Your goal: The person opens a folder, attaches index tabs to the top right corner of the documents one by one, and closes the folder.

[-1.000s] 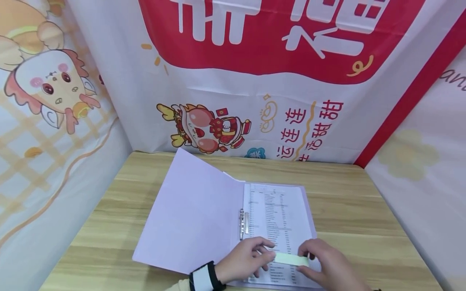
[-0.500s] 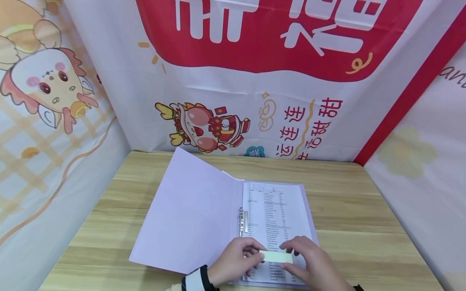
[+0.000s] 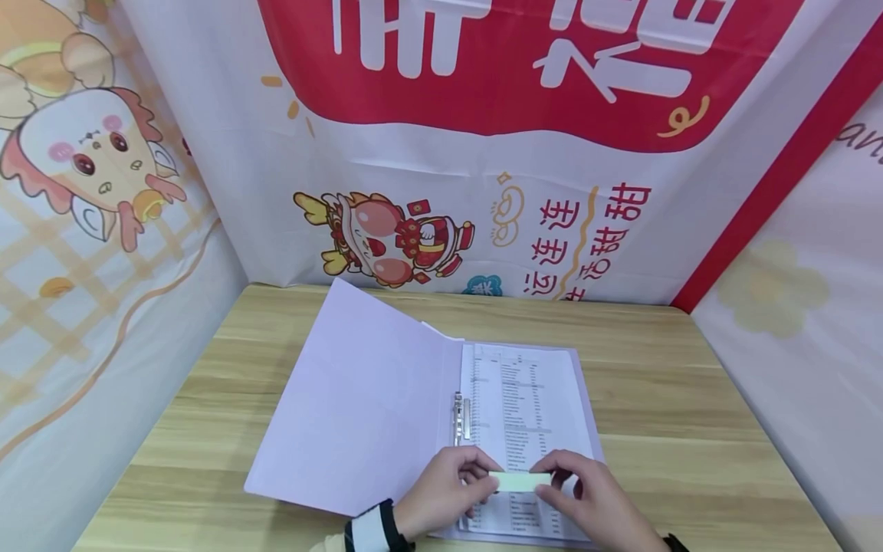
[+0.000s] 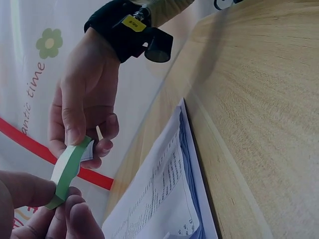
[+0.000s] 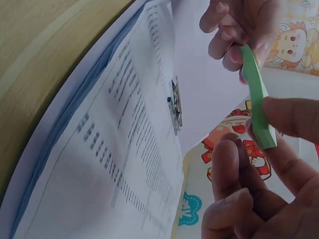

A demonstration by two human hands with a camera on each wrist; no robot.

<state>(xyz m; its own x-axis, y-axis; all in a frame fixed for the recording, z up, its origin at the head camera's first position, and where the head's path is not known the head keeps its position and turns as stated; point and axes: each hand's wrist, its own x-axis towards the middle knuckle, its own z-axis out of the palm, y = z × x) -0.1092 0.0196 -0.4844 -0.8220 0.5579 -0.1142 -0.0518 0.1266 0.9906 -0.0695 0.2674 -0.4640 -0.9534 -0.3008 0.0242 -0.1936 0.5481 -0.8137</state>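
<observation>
A narrow light green pad of sticky notes (image 3: 520,482) is held level over the lower part of the printed sheets (image 3: 552,414). My left hand (image 3: 444,491) pinches its left end between thumb and fingers. At the other end, the thumb and fingers of my right hand (image 3: 596,498) pinch the pad. In the left wrist view the pad (image 4: 68,167) bows slightly, and a small white printed piece (image 4: 87,153) shows behind it. Both hands are raised above the paper. The sheets lie in the right side of an open lilac folder (image 3: 366,414).
A metal clip (image 3: 461,418) sits along the folder's spine. Beneath everything is a wood-grain table (image 3: 662,399). Printed cloth (image 3: 386,153) hangs behind it and on both sides. The folder's left cover is tilted up off the table.
Both hands and the pad have moved left, the right hand most. The right fingers came off the pad's upper edge half a second ago and now sit on it again.
</observation>
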